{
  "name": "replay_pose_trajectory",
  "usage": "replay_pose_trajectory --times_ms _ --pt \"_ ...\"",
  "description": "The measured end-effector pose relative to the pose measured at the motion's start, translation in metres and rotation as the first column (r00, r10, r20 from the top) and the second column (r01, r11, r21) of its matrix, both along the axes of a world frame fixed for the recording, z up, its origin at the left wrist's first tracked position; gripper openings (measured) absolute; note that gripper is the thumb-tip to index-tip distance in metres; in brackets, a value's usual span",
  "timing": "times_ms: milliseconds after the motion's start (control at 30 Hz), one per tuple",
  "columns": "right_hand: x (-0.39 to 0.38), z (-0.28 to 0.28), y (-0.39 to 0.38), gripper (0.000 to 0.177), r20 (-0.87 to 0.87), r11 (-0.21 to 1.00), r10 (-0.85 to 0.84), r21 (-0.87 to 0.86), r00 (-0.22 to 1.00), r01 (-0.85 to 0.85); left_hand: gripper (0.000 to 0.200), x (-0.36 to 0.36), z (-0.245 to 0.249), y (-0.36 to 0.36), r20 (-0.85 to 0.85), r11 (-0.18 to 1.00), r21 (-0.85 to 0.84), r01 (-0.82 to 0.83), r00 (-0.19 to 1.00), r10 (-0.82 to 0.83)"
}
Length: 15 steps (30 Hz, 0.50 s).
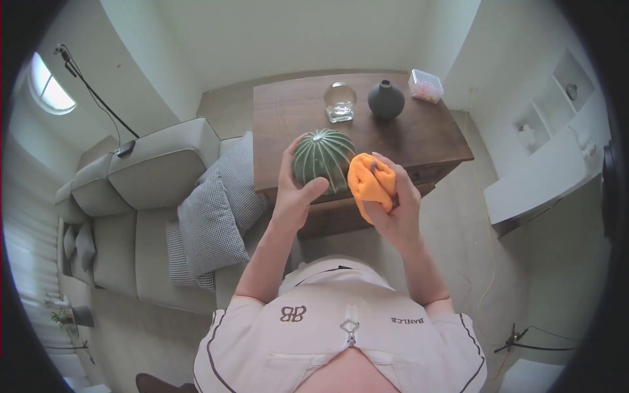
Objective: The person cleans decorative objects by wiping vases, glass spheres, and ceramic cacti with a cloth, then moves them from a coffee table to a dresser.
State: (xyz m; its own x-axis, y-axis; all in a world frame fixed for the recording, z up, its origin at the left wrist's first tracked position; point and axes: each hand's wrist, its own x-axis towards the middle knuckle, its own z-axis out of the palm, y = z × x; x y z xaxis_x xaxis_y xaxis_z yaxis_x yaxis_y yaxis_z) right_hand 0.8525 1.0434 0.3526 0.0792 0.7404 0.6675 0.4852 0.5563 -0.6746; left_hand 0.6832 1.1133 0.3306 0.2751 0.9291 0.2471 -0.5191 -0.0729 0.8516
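My left hand (299, 187) is wrapped round the left side of a round green ribbed cactus ornament (325, 157), its thumb across the lower front. The ornament is at the front of the dark wooden cabinet (282, 108), overlapping its near edge in this view. In my right hand (400, 213) is a bunched orange cloth (370, 183), gripped between thumb and fingers, close against the ornament's right side. Farther back on the cabinet top stand a clear glass ball on a base (340, 103) and a dark grey round vase (386, 100).
A clear plastic box (426, 86) with pink contents sits at the cabinet's back right corner. To the left is a grey sofa (157, 170) with checked cushions (209, 216). A white shelf unit (537, 183) lines the right wall. A thin cable runs along the floor there.
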Motion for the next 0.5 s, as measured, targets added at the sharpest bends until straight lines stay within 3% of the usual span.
replay_pose_trajectory --times_ms 100,200,267,367,500 --pt "-0.001 -0.008 0.002 0.047 0.059 0.996 -0.048 0.077 0.997 0.043 0.087 0.003 -0.008 0.001 0.117 0.991 -0.093 0.091 0.99 -0.08" --pt "-0.001 -0.007 0.002 0.045 0.084 0.997 -0.057 0.05 0.995 0.053 0.085 0.004 -0.007 0.0 0.15 0.99 -0.118 0.074 0.987 -0.056" --pt "-0.001 -0.001 0.001 0.039 0.039 0.999 -0.026 0.024 0.999 0.025 0.086 0.001 -0.003 -0.002 -0.043 0.997 -0.052 -0.064 0.997 0.061" --pt "-0.002 0.01 -0.001 0.035 0.012 0.999 -0.019 -0.032 1.0 0.019 0.092 0.0 0.007 -0.006 -0.209 0.991 0.073 -0.113 0.97 0.125" --pt "-0.004 0.017 -0.001 0.037 0.009 0.996 -0.008 -0.092 1.0 0.009 0.096 0.0 0.012 -0.008 -0.27 0.984 0.141 -0.111 0.952 0.146"
